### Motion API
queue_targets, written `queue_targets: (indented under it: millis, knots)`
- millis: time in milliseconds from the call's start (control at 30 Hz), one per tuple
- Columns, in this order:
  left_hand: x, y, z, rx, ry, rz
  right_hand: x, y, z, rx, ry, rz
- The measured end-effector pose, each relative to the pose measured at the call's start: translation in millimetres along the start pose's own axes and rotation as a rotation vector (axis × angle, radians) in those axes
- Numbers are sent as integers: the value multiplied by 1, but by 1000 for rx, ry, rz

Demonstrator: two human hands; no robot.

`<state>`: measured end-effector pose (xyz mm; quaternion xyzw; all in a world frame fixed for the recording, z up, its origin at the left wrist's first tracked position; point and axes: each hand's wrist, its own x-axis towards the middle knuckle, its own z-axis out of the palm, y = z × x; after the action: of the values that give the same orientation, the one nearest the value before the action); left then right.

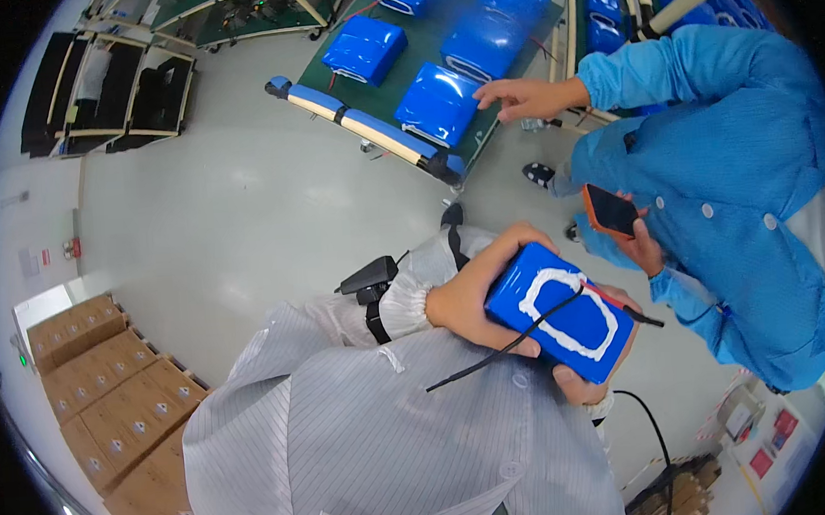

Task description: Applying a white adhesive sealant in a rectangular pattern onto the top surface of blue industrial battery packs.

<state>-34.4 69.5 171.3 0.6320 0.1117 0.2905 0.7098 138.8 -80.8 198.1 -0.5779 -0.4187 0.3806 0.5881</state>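
**Blue pack (577, 321) held at both ends**

The blue pack sits right of centre in the frame, off any surface, its long axis slanting from upper left to lower right. The left hand (476, 299) is at the upper-left end and the right hand (583, 389) at the lower-right end; both touch it, so neither is nearer. The left hand's fingers are spread wide around their end, thumb along the lower-left edge. The right hand's thumb presses at the bottom corner; its other fingers are partly hidden behind the pack, though they too appear to be holding it.

The pack is a glossy, box-shaped block. On the face toward the camera is an uneven white loop (553, 274), like thick paste. A black cable (494, 352) crosses this face and trails past the lower-left edge, and a short red wire (601, 294) runs toward the right corner.

At the top of the frame, similar blue packs (436, 103) lie on a green desk (425, 36).
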Motion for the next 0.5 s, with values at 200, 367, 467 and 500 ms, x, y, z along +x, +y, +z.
queue_targets:
  millis: [200,367,467,500]
  knots:
    - [-18,-1,27,-50,100,-16,-8,10,-23,-33,-110,-14]
    - [-47,-5,54,-6,269,-17,4,22,-38,8,-271,-52]
    - [-73,0,84,-12,415,-51,-9,27,-40,50,-429,-58]
    - [-85,1,95,-9,465,-71,-17,28,-39,82,-486,-41]
